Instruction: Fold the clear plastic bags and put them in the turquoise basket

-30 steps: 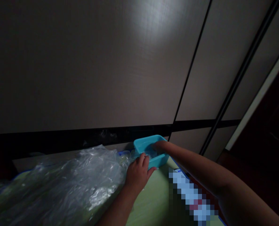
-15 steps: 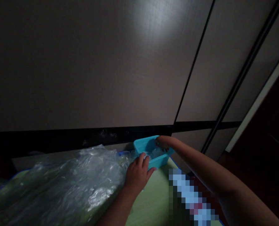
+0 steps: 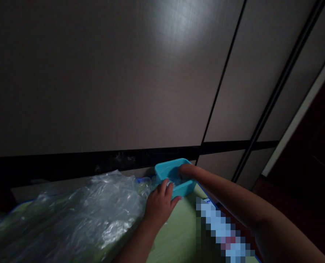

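Note:
A turquoise plastic basket [image 3: 185, 188] stands on a green surface [image 3: 176, 228] against the cabinet. My left hand [image 3: 161, 199] rests at its near left corner, fingertips over the rim and thumb spread along the outside. From the right, my right hand [image 3: 186, 171] reaches down into the basket; its fingers are hidden inside. Something clear and shiny lies in the basket, too dim to make out. Left of my left hand, a large heap of clear plastic wrap [image 3: 110, 204] covers the surface.
Large cabinet doors [image 3: 110, 80] rise behind, with a black strip [image 3: 77, 160] along their lower part. A blurred-out pale blue patch [image 3: 219, 226] lies at the right of the green surface. Dark reddish floor shows at the far right.
My right hand has moved slightly left and deeper into the basket, and its fingers no longer show. My left hand stays at the same corner.

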Tool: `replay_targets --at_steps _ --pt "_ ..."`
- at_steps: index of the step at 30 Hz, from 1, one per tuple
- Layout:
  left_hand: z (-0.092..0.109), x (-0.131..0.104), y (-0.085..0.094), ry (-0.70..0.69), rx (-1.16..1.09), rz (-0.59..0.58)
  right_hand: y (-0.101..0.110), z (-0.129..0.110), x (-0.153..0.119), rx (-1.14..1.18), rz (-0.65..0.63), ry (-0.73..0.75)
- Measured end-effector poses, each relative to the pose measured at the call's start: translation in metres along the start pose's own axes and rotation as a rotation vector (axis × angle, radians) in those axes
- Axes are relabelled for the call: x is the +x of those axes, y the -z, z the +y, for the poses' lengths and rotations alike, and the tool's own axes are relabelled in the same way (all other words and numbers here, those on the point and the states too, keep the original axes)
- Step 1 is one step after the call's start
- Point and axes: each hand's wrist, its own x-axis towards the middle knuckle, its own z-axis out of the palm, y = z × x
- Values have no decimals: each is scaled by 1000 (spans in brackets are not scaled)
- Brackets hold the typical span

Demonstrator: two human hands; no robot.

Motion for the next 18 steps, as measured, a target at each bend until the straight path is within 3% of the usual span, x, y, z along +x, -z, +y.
replay_targets --at_steps 9,18 --pt "0 -1 0 0 -29 -10 9 10 -10 131 -12 -49" --pt "0 -1 0 1 -28 3 5 25 -11 135 97 -36"
